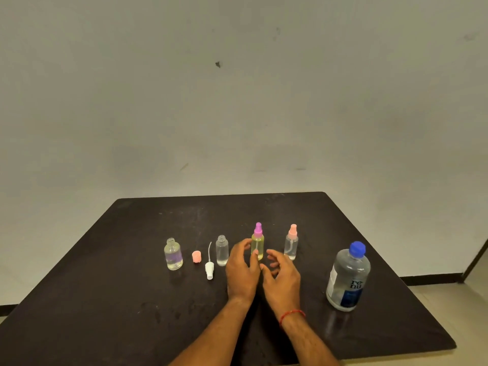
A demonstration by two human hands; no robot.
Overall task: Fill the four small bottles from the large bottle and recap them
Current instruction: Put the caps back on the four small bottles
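Observation:
Four small bottles stand in a row on the black table (pixel 132 299). The leftmost bottle (pixel 173 254) is uncapped, with a pink cap (pixel 196 257) beside it. A white spray pump (pixel 209 268) lies next to an uncapped clear bottle (pixel 222 250). My left hand (pixel 241 270) holds the yellow bottle (pixel 258 243), which wears a purple spray cap, thumb in front and fingers on its left side. My right hand (pixel 282 278) hovers just right of it, fingers loosely curled, holding nothing. A clear bottle with a pink spray cap (pixel 291 244) stands further right. The large blue-capped bottle (pixel 348 278) stands at the right.
A plain wall rises behind the table. The table's right edge runs close behind the large bottle, and the floor shows beyond it at the right.

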